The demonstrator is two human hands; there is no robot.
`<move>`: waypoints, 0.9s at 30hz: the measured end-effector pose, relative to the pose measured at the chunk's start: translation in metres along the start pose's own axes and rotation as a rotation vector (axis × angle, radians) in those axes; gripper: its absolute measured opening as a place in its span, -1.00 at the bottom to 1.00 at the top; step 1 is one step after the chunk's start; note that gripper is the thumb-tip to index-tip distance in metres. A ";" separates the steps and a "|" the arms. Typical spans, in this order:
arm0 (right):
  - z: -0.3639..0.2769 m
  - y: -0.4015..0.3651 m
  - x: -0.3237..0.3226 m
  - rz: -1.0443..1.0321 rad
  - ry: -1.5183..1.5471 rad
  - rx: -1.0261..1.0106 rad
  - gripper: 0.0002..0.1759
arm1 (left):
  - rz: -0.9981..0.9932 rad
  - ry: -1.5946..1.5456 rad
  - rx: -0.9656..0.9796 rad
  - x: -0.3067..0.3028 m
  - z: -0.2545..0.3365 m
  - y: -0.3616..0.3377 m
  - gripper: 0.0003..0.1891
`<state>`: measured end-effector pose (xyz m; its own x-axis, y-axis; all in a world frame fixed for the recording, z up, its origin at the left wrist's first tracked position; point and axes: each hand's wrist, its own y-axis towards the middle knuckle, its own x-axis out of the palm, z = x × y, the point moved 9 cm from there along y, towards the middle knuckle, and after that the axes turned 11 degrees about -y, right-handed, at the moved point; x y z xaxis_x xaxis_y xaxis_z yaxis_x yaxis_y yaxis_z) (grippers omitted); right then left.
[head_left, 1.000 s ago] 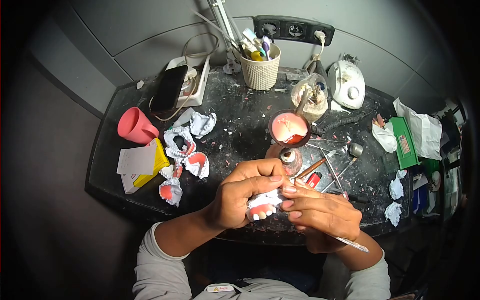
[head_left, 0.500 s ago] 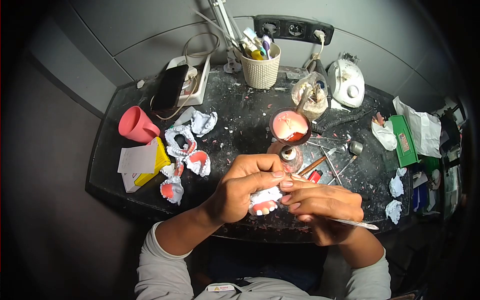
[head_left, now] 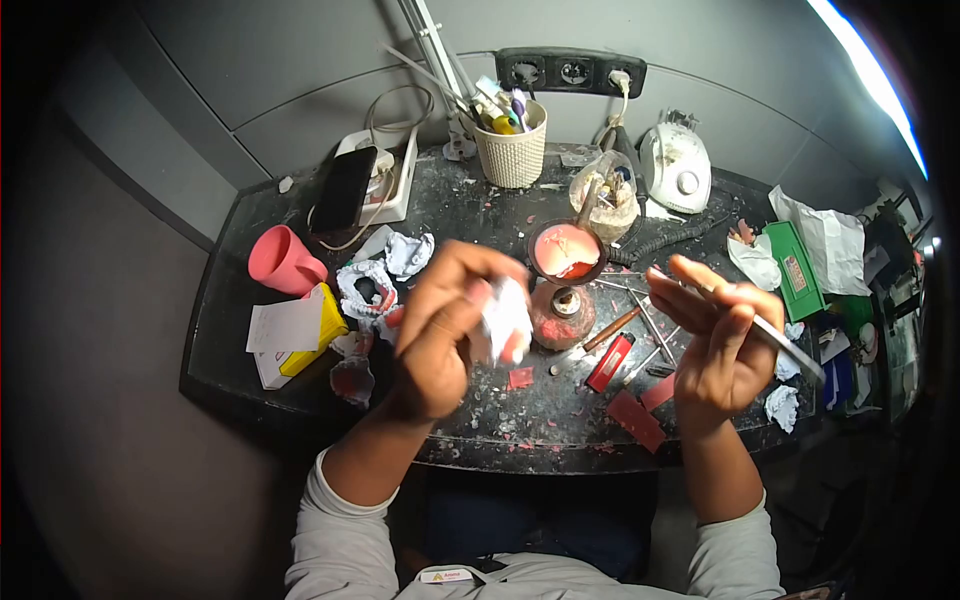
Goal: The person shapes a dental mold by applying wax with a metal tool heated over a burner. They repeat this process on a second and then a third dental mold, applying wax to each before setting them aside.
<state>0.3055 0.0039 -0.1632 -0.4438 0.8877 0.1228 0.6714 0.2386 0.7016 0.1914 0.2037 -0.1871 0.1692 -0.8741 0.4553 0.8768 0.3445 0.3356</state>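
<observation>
White and blurred in the head view, the cast (head_left: 506, 322) is held in the left hand (head_left: 432, 350). Well apart, the right hand (head_left: 728, 350) pinches a slim tool (head_left: 793, 352). Beyond and between both grips sits a pan (head_left: 560, 248). Seemingly cast and tool are being handled separately; contact would call for closing that space.

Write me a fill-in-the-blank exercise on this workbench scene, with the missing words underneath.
The hand holding the white-and-pink dental cast is the ____ one.
The other hand, the ____ one, grips a long, slim grey tool.
Of three sockets in the black wall strip, ____ holds a plug.
The box under the white paper slip is white and ____.

Missing words: left; right; one; yellow.
</observation>
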 end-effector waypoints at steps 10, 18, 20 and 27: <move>0.092 -0.007 -0.001 -0.347 -0.558 0.560 -0.73 | 0.302 0.519 0.590 -0.074 0.059 0.007 -0.60; 0.105 -0.038 0.021 -0.614 -0.441 0.762 -0.64 | 0.330 0.509 0.464 -0.059 0.038 -0.013 -0.50; 0.107 -0.049 0.029 -0.688 -0.345 0.827 -0.63 | 0.338 0.522 0.418 -0.059 0.031 -0.024 -0.47; 0.086 -0.013 0.004 -0.471 -0.454 0.702 -0.59 | 0.275 0.655 0.426 -0.062 0.016 -0.051 -0.55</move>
<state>0.3458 0.0383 -0.2323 -0.5856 0.6731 -0.4516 0.7509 0.6604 0.0106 0.1288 0.2458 -0.2188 0.6964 -0.7166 0.0389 0.5419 0.5606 0.6262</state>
